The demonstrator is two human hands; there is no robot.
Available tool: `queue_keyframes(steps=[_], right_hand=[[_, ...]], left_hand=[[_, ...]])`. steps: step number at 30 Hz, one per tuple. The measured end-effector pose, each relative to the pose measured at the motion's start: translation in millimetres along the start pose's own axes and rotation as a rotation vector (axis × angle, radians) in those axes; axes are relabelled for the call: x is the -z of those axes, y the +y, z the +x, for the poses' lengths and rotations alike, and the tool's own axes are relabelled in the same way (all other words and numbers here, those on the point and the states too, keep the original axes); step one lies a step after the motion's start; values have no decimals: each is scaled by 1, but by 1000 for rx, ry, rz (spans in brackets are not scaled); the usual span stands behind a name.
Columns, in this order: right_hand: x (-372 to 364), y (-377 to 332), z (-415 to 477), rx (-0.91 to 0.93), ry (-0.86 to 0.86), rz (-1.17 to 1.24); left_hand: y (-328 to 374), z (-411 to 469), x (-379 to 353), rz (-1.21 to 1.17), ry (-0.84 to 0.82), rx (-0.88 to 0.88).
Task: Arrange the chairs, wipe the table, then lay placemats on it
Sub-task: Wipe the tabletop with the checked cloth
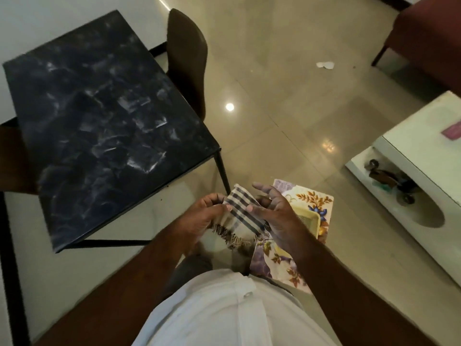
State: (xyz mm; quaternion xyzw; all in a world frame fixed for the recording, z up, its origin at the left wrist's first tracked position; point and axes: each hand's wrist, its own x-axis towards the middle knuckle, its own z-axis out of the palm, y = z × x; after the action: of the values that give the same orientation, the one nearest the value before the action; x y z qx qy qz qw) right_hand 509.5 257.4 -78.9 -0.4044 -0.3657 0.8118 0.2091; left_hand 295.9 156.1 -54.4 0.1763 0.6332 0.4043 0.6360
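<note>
Left hand [208,214]: fingers curled, gripping checked cloth [240,212]. Right hand [275,216] pinches its other edge, thumb on top. Floral placemats [318,204] lie under right fingers; dark tabletop [99,121] is to the left.

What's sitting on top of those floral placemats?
A pale yellow tray lies on the floral placemats. The right hand and the checked cloth cover the tray's left part and the mats beneath, so anything else lying there cannot be seen.
</note>
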Motion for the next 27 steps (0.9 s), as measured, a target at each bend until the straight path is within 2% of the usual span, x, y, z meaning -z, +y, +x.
queue_keyframes(steps=[5,11,15,19,23,27], right_hand=[[-40,-12,21,-41,-28,-150],[-91,-17,41,-27,34,-284],[-129,-5,59,-64,70,-265],[-166,11,80,-179,65,-148],[-206,23,103,-156,205,-78],[-244,25,121,-146,325,-219]], left_hand=[[10,-11,42,-139,-4,-71],[20,-17,99,48,21,-125],[28,-17,137,198,66,-192],[24,-7,187,156,158,-187],[26,-6,235,51,122,-137],[28,-9,272,102,73,-112]])
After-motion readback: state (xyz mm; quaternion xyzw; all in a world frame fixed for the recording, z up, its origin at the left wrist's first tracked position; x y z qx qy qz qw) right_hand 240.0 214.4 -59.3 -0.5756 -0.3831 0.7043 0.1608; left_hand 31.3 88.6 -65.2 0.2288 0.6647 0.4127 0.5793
